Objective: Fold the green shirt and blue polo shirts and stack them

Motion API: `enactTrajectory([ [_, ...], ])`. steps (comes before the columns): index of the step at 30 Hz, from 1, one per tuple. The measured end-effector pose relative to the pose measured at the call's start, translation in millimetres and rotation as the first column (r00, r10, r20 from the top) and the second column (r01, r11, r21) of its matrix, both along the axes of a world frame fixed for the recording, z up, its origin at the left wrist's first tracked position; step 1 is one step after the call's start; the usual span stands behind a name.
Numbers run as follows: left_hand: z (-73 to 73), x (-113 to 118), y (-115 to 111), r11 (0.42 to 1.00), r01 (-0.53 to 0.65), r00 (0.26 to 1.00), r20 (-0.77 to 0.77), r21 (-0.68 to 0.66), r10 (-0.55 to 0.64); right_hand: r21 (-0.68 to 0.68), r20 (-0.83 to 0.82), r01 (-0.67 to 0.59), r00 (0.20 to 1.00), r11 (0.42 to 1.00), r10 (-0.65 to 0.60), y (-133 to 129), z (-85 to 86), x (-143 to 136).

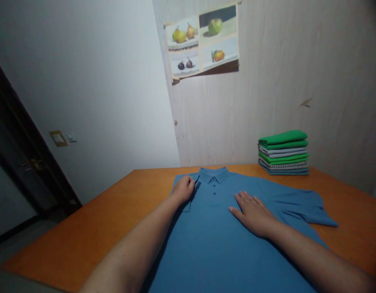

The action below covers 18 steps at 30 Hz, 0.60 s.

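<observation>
A blue polo shirt [218, 244] lies spread front side up, its buttoned collar [214, 176] toward the wall. My left hand [184, 189] is closed at the shirt's left shoulder, fingers pinched on the fabric just left of the collar. A bit of cloth edge with a dark shadow shows beside those fingers. On that side no sleeve sticks out past the body, while the right sleeve [306, 205] extends over the table with creases in it. My right hand [255, 213] rests flat on the right chest, fingers stretched out and holding nothing.
Folded clothes [284, 154] in green, grey, checked and blue form a stack at the back right of the orange table [114, 219]. Behind stands a wall with a fruit poster [203, 42]. A dark door frame [29, 154] is at the far left.
</observation>
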State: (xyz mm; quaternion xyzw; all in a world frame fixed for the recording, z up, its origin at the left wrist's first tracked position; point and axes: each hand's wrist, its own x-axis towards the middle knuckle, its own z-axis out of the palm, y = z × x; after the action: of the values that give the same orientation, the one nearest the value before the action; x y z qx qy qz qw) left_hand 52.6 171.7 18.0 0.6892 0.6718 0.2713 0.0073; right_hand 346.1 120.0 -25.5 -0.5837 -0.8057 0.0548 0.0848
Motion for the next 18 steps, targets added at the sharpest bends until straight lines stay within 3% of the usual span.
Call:
enactTrajectory([
  [3,-0.1,-10.2,4.5,0.999,0.001,0.998,0.06,0.032,-0.003,0.0,0.003,-0.005,1.0,1.0,0.005,1.1,-1.0,0.6],
  [9,3.6,-50.3,5.3,0.987,-0.152,0.987,0.06,0.048,0.149,-0.007,0.01,-0.008,1.0,1.0,0.008,-0.2,1.6,0.0],
  [15,-16.5,-66.9,-10.3,0.979,-0.004,0.995,-0.1,-0.206,-0.017,-0.001,0.008,-0.011,1.0,1.0,0.011,-0.2,1.3,1.2],
  [18,-21.5,-68.8,-16.9,0.947,-0.015,0.984,-0.172,-0.32,-0.043,0.001,0.008,-0.014,1.0,1.0,0.014,0.8,0.1,1.7],
])
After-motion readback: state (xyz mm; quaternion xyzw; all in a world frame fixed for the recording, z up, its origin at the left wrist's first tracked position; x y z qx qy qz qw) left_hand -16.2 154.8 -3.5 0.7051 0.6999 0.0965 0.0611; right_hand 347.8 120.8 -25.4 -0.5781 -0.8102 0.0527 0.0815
